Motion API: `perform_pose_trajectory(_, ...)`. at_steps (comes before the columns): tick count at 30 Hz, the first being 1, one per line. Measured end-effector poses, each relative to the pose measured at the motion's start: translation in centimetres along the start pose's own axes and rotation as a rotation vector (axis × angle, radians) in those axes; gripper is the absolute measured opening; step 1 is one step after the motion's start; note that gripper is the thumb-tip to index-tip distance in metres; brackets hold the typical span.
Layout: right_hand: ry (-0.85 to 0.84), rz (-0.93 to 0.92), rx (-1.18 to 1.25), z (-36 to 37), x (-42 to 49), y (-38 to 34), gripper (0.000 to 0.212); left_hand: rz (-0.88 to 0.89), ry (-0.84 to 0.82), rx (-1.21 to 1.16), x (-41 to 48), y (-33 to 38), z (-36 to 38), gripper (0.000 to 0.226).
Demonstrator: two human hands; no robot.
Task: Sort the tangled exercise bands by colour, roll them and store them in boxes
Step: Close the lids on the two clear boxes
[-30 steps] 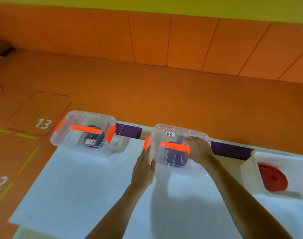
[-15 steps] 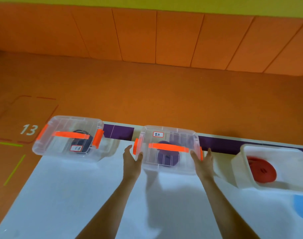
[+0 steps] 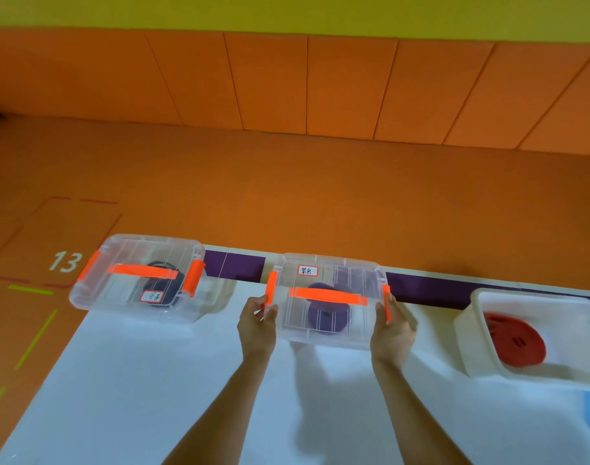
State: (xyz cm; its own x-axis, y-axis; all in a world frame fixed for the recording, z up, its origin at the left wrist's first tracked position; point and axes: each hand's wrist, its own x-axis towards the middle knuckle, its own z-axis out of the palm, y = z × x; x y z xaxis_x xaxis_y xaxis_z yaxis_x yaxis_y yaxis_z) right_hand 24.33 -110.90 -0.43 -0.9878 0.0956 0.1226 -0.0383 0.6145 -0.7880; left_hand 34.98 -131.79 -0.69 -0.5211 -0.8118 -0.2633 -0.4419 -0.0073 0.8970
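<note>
**Item:** purple-band box (image 3: 337, 280), clear plastic, lid on. An orange handle (image 3: 327, 296) crosses the top and a paper label (image 3: 307, 270) sits at the far edge.

**Location:** far part of the white table cover (image 3: 152, 380), at 12 o'clock from the person, squarely between the two hands.

**Contents:** one rolled purple band (image 3: 327, 318), seen through the lid.

**Long axis:** runs 9 to 3 o'clock, with an orange latch on each short end.

**Left hand** (image 3: 256, 322): at the 9 o'clock end, thumb and fingers curled round the left latch (image 3: 271, 290) and box corner, gripping.

**Right hand** (image 3: 392, 327): at the 3 o'clock end, thumb laid along the right latch (image 3: 386, 302). The fingers appear to wrap the end wall, gripping.

**Reach:** both hands are equally near, so neither needs to stretch. Any squeeze or shift would probably act along the 9-to-3 axis.

**Latch state:** whether they are fully snapped down cannot be told.

**Neighbours:**
- Black-band box (image 3: 135, 263), at 10 o'clock, is lidded and holds a black band (image 3: 162, 283). It stands apart from the hands.
- White tub (image 3: 481, 330), at 2 o'clock, has no lid and holds a rolled red band (image 3: 515, 340).

**Judgement:** two colours look boxed, and the red tub is not yet closed.
</note>
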Motion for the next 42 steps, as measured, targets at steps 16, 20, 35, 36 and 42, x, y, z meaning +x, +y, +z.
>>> perform_pose_trajectory(16, -0.439, 0.082, -0.576, -12.6, -5.0, 4.2, 0.035, 0.733, -0.362, 0.932, -4.6, 3.7, -2.0, 0.047)
perform_pose_trajectory(20, -0.38, 0.159, -0.664, -17.6, -7.1, 6.1, 0.028, 0.824, -0.497, 0.913, -8.4, 4.5, 0.5, 0.036)
perform_pose_trajectory(35, -0.276, 0.341, -0.669, -29.6, -2.4, 18.1, 0.025, 1.015, -0.722, 1.015, -20.0, 4.9, 14.2, 0.043)
perform_pose_trajectory(36, -0.269, 0.351, -0.654, -30.3, -1.1, 19.4, 0.025, 1.013, -0.715, 1.018, -20.6, 5.0, 15.4, 0.045)
perform_pose_trajectory(42, -0.143, 0.505, -0.401, -35.0, 7.9, 28.9, 0.039, 0.855, -0.67, 1.091, -25.5, 5.9, 23.8, 0.057)
